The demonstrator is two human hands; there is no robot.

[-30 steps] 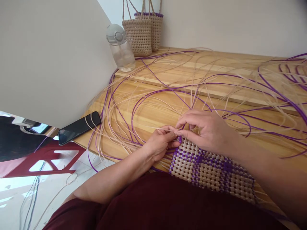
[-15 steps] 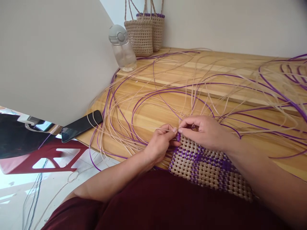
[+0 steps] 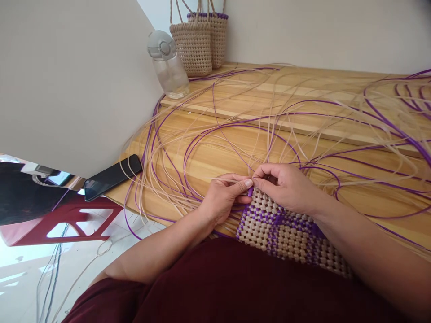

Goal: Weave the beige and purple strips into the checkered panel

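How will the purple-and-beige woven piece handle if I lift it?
The woven piece will probably bend somewhat but hold together, since its weave looks closely knotted. It is likely light for its size, given the many small gaps. The long strands around it may drag or snag, as they cross and loop over the table.

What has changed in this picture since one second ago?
The right hand has moved slightly lower. One thin purple strand has shifted, its far end now further right. Any new hold or release is too small to see. The left hand stayed at the weave's corner; the bottle, phone and bags stayed in place.
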